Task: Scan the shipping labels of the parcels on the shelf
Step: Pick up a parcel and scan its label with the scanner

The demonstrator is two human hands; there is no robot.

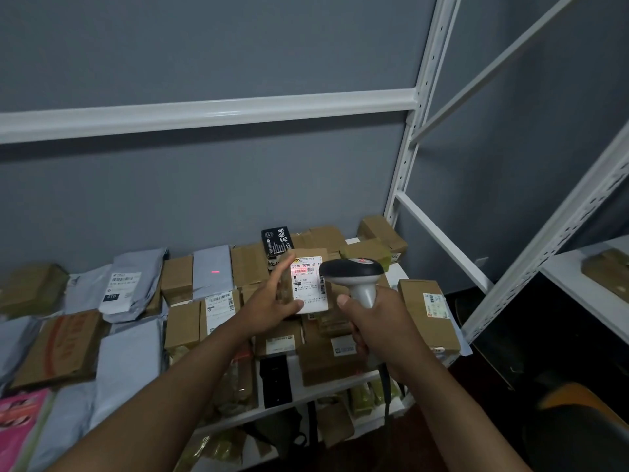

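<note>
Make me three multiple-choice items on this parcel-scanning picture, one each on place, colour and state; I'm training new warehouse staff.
1. Where does the red scanner dot land?
A. on a grey mailer bag
B. on the wall
C. on the black box

2. What colour is the parcel at the lower left corner?
A. green
B. pink
C. white

3. What is the left hand doing?
A. hanging idle
B. pressing a button
C. holding a labelled box

Answers: 1 A, dot sits on the grey bag; 2 B, it is bright pink; 3 C, fingers grip the box before the scanner in the right hand.
</note>
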